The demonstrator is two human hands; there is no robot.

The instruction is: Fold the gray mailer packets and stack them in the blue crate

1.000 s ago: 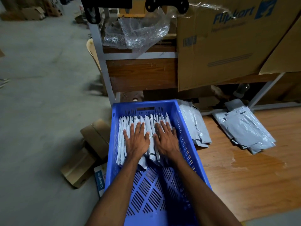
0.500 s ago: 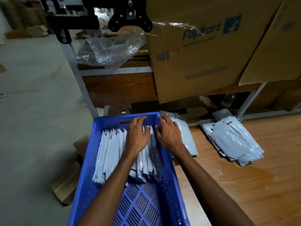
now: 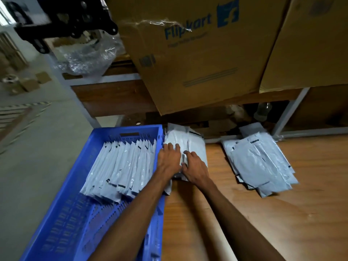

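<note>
A pale gray stack of mailer packets (image 3: 195, 147) is lain just beside the blue crate (image 3: 79, 185), at its 3 o'clock. It is pressed by the left hand (image 3: 169, 159) and right hand (image 3: 195, 169), fingers loosely spread. Folded packets (image 3: 124, 166) are stood in a row inside the crate.

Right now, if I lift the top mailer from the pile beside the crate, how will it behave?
The top mailer is thin, wrinkled plastic film, so it will probably flop and sag. Its glossy sheen suggests it may slide off the pile. It looks flat and empty, so likely very light.
</note>
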